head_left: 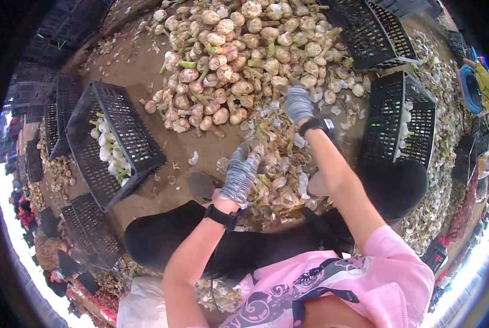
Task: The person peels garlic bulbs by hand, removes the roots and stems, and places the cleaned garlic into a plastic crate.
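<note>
My left hand (242,168), in a grey knit glove, is closed around a garlic bulb (259,148) at its fingertips, above the loose skins. Farther up and to the right, my right hand (299,104), gloved the same way, reaches to the lower right edge of the garlic pile (222,60); what lies under its fingers is too small to make out. Dry garlic skins (280,186) are heaped between my legs, below both hands. Many bulbs in the pile still carry soil and short stems.
A black crate (140,143) with white bulbs stands at the left, another black crate (384,117) with some bulbs at the right. A third crate (359,33) is at the top right. Scattered skins (435,180) cover the ground at far right; a person (50,249) is at lower left.
</note>
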`<action>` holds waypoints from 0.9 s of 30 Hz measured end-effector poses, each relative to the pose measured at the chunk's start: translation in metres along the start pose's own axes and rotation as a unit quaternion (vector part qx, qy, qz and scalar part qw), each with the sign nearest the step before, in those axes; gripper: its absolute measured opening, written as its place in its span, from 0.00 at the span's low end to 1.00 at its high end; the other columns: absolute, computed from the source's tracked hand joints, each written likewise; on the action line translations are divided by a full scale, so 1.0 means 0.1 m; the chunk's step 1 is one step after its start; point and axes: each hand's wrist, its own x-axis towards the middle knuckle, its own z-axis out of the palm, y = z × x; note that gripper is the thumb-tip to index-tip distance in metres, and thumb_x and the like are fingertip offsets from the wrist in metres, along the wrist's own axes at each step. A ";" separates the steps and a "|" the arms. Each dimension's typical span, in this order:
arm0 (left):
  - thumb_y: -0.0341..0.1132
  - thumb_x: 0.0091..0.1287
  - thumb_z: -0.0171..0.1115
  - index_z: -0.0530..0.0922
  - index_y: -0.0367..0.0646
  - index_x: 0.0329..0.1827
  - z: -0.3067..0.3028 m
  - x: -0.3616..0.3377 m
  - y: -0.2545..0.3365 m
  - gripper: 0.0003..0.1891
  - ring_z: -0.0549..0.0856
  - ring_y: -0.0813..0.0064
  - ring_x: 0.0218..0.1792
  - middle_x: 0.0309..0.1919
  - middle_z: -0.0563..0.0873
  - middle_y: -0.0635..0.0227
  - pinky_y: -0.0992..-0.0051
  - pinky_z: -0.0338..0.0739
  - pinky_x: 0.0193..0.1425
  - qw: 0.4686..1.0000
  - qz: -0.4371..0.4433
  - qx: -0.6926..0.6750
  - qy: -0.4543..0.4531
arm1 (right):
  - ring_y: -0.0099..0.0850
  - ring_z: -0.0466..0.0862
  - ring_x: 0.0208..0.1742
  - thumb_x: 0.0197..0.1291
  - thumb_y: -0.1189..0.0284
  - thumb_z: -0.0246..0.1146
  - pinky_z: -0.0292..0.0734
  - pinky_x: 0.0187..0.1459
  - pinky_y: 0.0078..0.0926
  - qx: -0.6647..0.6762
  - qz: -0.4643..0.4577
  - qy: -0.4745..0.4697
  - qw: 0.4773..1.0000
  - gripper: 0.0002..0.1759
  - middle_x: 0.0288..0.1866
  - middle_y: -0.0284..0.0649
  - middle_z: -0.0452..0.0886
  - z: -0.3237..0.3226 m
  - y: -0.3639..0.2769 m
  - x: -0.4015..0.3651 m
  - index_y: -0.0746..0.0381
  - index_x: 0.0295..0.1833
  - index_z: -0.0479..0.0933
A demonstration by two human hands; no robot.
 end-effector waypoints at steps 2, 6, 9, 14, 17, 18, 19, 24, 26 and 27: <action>0.32 0.65 0.52 0.72 0.40 0.52 -0.01 0.01 0.05 0.13 0.78 0.82 0.27 0.37 0.79 0.70 0.82 0.77 0.28 1.000 -0.018 0.014 0.022 | 0.43 0.81 0.34 0.45 0.76 0.55 0.76 0.33 0.37 -0.111 -0.104 0.059 0.987 0.07 0.30 0.51 0.79 0.70 0.12 0.26 0.65 0.30 0.78; 0.37 0.64 0.56 0.73 0.41 0.49 -0.03 0.03 0.10 0.14 0.79 0.80 0.31 0.35 0.80 0.69 0.78 0.76 0.32 1.000 -0.008 -0.007 0.020 | 0.42 0.80 0.34 0.54 0.70 0.52 0.76 0.33 0.36 -0.119 -0.036 -0.079 0.989 0.12 0.32 0.51 0.79 0.40 0.02 0.31 0.65 0.31 0.78; 0.33 0.66 0.53 0.73 0.39 0.49 -0.01 0.04 0.17 0.11 0.77 0.84 0.28 0.35 0.78 0.71 0.83 0.75 0.28 0.999 -0.015 0.017 0.047 | 0.42 0.80 0.33 0.57 0.69 0.51 0.74 0.34 0.38 -0.115 -0.096 -0.017 0.989 0.14 0.28 0.50 0.78 0.50 0.31 0.32 0.66 0.28 0.77; 0.33 0.64 0.56 0.70 0.39 0.52 -0.08 0.10 0.05 0.15 0.76 0.83 0.28 0.38 0.77 0.69 0.82 0.75 0.28 0.998 -0.035 0.034 0.046 | 0.38 0.81 0.33 0.56 0.69 0.56 0.77 0.33 0.35 -0.010 0.037 -0.004 0.999 0.09 0.26 0.46 0.78 0.32 0.35 0.25 0.63 0.32 0.76; 0.29 0.59 0.60 0.65 0.38 0.58 -0.04 0.15 0.06 0.24 0.78 0.78 0.40 0.47 0.76 0.65 0.80 0.76 0.36 0.988 0.136 0.061 0.036 | 0.35 0.81 0.38 0.58 0.68 0.59 0.80 0.37 0.36 0.791 0.254 -0.168 0.531 0.12 0.39 0.41 0.78 -0.46 -0.18 -0.12 0.63 0.44 0.71; 0.28 0.58 0.62 0.64 0.37 0.60 -0.03 0.19 0.04 0.27 0.77 0.76 0.46 0.50 0.75 0.64 0.79 0.77 0.41 0.963 0.241 0.108 0.048 | 0.36 0.80 0.40 0.58 0.68 0.59 0.81 0.39 0.37 0.806 0.240 -0.247 0.482 0.14 0.44 0.40 0.78 -0.61 -0.28 -0.23 0.63 0.47 0.70; 0.28 0.58 0.62 0.64 0.37 0.60 -0.01 0.20 0.06 0.27 0.77 0.76 0.46 0.50 0.75 0.64 0.79 0.77 0.41 0.965 0.234 0.110 0.049 | 0.36 0.80 0.43 0.58 0.68 0.59 0.80 0.40 0.35 0.825 0.221 -0.235 0.464 0.15 0.47 0.41 0.76 -0.75 -0.47 -0.36 0.62 0.49 0.70; 0.18 0.54 0.59 0.64 0.41 0.60 -0.01 0.11 0.25 0.29 0.74 0.74 0.52 0.55 0.72 0.65 0.76 0.71 0.56 0.978 0.204 -0.005 -0.035 | 0.29 0.75 0.47 0.60 0.61 0.57 0.70 0.54 0.26 0.729 0.158 -0.189 0.639 0.28 0.51 0.41 0.73 -1.40 -0.98 -0.86 0.70 0.59 0.63; 0.18 0.53 0.60 0.64 0.41 0.60 0.01 0.05 0.26 0.30 0.74 0.73 0.53 0.54 0.72 0.65 0.75 0.71 0.57 0.975 0.218 -0.016 -0.036 | 0.28 0.75 0.46 0.60 0.60 0.57 0.70 0.52 0.25 0.677 0.105 -0.148 0.714 0.29 0.49 0.42 0.74 -1.23 -0.85 -0.88 0.71 0.58 0.63; 0.18 0.53 0.60 0.64 0.40 0.60 0.03 0.00 0.26 0.30 0.74 0.73 0.53 0.54 0.73 0.65 0.75 0.71 0.57 0.971 0.234 -0.017 -0.040 | 0.28 0.74 0.45 0.59 0.58 0.57 0.70 0.50 0.25 0.613 0.055 -0.107 0.780 0.30 0.47 0.42 0.75 -1.24 -0.82 -0.88 0.71 0.57 0.64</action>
